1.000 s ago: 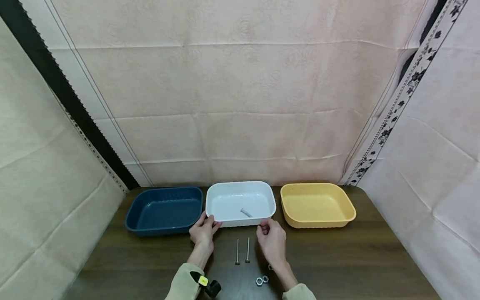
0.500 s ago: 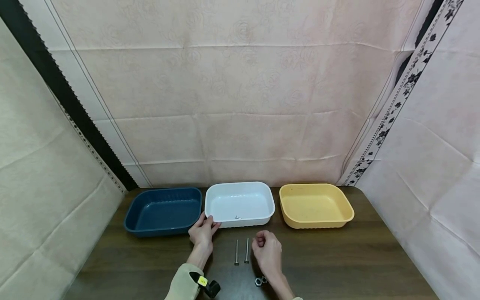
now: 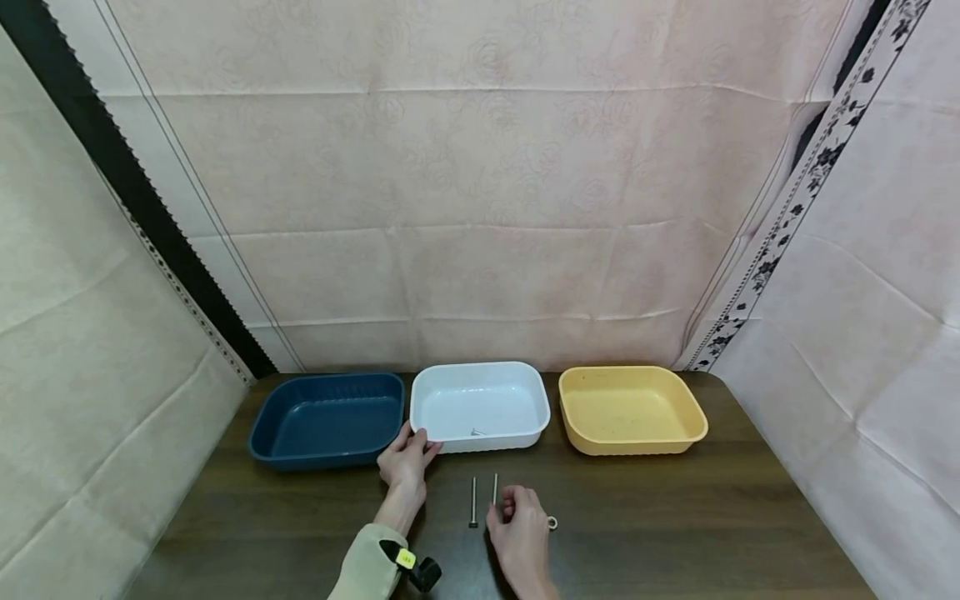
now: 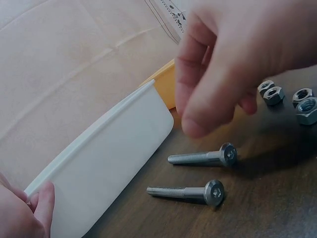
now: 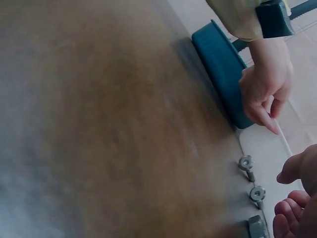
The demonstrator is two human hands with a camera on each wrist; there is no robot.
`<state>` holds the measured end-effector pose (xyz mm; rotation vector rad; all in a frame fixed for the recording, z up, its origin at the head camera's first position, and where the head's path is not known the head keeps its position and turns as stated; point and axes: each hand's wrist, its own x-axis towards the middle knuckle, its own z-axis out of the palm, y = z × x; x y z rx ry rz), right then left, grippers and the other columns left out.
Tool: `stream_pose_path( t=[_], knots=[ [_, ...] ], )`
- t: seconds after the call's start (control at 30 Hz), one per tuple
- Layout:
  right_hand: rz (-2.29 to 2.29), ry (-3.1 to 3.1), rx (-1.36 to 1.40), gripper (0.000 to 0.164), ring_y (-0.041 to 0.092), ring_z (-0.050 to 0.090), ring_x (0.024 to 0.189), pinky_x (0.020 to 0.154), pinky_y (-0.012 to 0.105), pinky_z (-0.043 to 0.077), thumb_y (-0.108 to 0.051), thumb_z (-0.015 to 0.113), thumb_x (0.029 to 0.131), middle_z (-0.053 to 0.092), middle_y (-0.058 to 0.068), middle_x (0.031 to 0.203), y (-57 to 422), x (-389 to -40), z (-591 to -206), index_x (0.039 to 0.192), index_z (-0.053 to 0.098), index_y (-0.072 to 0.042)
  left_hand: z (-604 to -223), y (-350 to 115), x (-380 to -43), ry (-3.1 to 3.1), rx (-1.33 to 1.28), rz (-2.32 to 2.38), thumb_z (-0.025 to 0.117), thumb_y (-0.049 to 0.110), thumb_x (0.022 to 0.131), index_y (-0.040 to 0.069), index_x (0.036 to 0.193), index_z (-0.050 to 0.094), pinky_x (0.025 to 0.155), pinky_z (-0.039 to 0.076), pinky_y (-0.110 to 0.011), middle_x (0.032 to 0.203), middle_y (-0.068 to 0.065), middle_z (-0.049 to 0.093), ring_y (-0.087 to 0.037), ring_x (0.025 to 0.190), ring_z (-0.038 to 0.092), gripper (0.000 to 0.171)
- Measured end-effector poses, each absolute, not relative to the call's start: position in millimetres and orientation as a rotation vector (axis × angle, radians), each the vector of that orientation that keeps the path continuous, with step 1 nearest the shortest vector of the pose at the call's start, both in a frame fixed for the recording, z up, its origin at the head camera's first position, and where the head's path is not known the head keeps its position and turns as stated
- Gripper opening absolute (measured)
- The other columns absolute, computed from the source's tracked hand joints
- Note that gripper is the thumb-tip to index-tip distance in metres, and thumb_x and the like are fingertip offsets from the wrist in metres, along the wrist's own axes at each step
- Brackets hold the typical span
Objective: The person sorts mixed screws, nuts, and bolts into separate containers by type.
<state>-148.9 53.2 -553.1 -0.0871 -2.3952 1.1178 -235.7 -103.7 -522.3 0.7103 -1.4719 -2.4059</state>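
My left hand [image 3: 405, 462] pinches the near left rim of the white tray [image 3: 480, 444], with the thumb against its outer wall in the left wrist view. Inside that tray lies a small part of a bolt [image 3: 477, 432]; the near wall hides the rest. Over the table my right hand [image 3: 520, 529] hovers beside two metal bolts, the left bolt [image 3: 473, 504] and the right bolt [image 3: 495, 490]. Its thumb and curved fingers stand apart, holding nothing, in the right wrist view. Several hex nuts [image 4: 273, 95] lie to the right of the bolts, mostly covered by the right hand in the head view.
A dark blue tray [image 3: 326, 462] stands left of the white one, and a yellow tray [image 3: 637, 447] to its right. All three line the back of the wooden table [image 3: 675, 525], against a hanging cloth [image 3: 480, 275]. More cloth hangs at both sides.
My right hand has drawn back from the white tray's near edge towards me, down to the right bolt. The bolt inside the tray has come to lie by its near wall. The left hand stays put.
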Motion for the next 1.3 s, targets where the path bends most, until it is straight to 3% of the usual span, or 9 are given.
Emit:
stream_pose_path(
  t=[0.47,0.83,1.3],
  knots=[
    [0.984,-2.491,-0.07,0.028,0.016,0.055,0.068,0.059,0.036,0.05,-0.004,0.088,0.067,0.055,0.0,0.078,50.9,-148.9,-562.1,0.082,0.065,-0.006,-522.4,-103.7,-235.3,-1.47,0.715,-2.405,0.063,-0.003,0.096,-0.003,0.142,0.052,0.075,0.06,-0.03,0.104,-0.023,0.055,-0.022,0.082,0.069,0.048],
    [0.965,-2.575,-0.096,0.028,0.015,0.053,0.066,0.056,0.035,0.048,-0.009,0.089,0.069,0.054,-0.001,0.075,50.4,-153.8,-559.5,0.079,0.063,-0.008,-521.8,-103.6,-235.2,-1.478,0.707,-2.4,0.062,-0.003,0.096,-0.003,0.141,0.053,0.075,0.06,-0.03,0.105,-0.024,0.056,-0.022,0.082,0.068,0.047],
    [0.929,-2.564,-0.121,0.021,0.023,0.059,0.059,0.05,0.039,0.049,0.002,0.076,0.07,0.054,0.001,0.069,53.3,-160.4,-562.3,0.07,0.059,-0.01,-524.1,-103.6,-234.1,-1.494,0.713,-2.407,0.062,-0.001,0.096,-0.002,0.143,0.051,0.075,0.06,-0.029,0.108,-0.025,0.055,-0.026,0.088,0.069,0.048]
  ],
)
